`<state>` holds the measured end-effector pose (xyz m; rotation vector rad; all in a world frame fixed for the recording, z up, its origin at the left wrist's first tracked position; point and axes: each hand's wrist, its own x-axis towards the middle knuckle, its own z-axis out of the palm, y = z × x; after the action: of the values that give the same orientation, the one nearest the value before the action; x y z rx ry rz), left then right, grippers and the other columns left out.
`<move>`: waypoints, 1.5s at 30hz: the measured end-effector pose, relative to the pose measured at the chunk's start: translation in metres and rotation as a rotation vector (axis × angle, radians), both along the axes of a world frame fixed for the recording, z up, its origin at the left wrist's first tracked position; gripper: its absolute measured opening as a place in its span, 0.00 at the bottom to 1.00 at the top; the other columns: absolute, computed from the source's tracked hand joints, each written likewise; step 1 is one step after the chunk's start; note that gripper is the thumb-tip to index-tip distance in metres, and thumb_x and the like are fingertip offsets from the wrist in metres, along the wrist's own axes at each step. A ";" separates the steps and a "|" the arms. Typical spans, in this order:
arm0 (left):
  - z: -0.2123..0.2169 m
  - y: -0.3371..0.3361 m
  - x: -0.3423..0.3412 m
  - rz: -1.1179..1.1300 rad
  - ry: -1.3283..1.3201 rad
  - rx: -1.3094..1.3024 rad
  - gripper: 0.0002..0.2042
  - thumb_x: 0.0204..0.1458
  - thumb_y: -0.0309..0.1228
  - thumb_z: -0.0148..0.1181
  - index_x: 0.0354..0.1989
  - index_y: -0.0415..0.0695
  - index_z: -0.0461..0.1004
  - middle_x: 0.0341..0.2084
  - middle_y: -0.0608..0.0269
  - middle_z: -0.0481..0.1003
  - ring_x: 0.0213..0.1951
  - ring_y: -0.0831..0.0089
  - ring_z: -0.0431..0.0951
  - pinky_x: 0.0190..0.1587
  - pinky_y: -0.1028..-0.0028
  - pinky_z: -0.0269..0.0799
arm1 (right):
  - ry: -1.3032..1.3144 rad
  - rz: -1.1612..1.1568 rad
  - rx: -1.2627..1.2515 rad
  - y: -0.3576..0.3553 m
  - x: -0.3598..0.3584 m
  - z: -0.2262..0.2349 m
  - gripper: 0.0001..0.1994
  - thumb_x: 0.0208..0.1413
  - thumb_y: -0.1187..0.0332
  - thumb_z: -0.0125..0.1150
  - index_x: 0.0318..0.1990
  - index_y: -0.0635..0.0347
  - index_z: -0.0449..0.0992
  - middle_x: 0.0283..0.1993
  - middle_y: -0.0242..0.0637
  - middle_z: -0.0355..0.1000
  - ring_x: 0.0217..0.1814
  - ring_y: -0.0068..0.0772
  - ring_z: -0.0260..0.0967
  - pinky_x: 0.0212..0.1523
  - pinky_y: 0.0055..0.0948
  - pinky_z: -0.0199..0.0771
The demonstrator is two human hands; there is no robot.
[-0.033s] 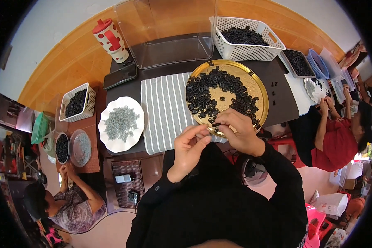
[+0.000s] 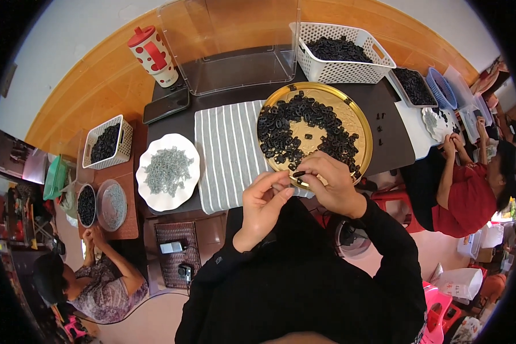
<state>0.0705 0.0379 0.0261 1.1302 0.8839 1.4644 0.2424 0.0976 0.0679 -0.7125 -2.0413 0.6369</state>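
Now a black piece (image 2: 298, 174) in the grip of the right hand (image 2: 332, 184) near the gold tray (image 2: 356, 121), left grip (image 2: 262, 210) unclear.

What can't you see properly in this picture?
All in the head view:
Small black piece: its exact shape; it is tiny and partly covered by the fingers of the right hand.
Left hand: whether it pinches anything; its own fingers hide that.
Tall clear plastic box: its top; the picture's upper edge cuts it off.
Round gold-coloured tray: much of its floor; black pieces cover it.
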 end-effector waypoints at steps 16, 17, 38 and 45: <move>-0.008 0.008 0.006 -0.066 -0.144 -0.159 0.09 0.58 0.21 0.54 0.44 0.35 0.78 0.32 0.60 0.74 0.30 0.78 0.74 0.31 0.81 0.70 | 0.447 0.085 -0.683 -0.010 0.001 -0.037 0.11 0.50 0.83 0.62 0.42 0.66 0.71 0.35 0.32 0.72 0.37 0.17 0.70 0.36 0.19 0.72; -0.008 0.008 0.005 -0.066 -0.144 -0.159 0.09 0.58 0.21 0.54 0.44 0.35 0.78 0.32 0.60 0.74 0.30 0.78 0.74 0.31 0.81 0.70 | 0.447 0.084 -0.684 -0.011 0.001 -0.037 0.11 0.50 0.83 0.62 0.42 0.66 0.71 0.35 0.32 0.72 0.37 0.17 0.70 0.36 0.19 0.72; -0.022 0.006 -0.014 -0.124 -0.331 -0.236 0.10 0.58 0.21 0.55 0.45 0.33 0.76 0.35 0.56 0.77 0.31 0.76 0.76 0.32 0.80 0.72 | 0.112 -0.042 -0.036 -0.024 -0.014 -0.032 0.12 0.42 0.84 0.60 0.37 0.67 0.75 0.35 0.41 0.71 0.34 0.41 0.71 0.35 0.32 0.72; -0.024 0.007 -0.026 0.062 -0.202 -0.199 0.08 0.57 0.24 0.58 0.42 0.33 0.77 0.29 0.57 0.78 0.26 0.77 0.76 0.25 0.81 0.70 | -0.072 -0.258 -0.092 0.001 0.041 -0.030 0.06 0.45 0.83 0.58 0.32 0.66 0.74 0.29 0.43 0.71 0.31 0.44 0.71 0.31 0.33 0.70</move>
<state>0.0446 0.0447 0.0017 0.8004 0.9063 1.4756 0.2834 0.0984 0.0377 -1.0460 -1.9513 0.5643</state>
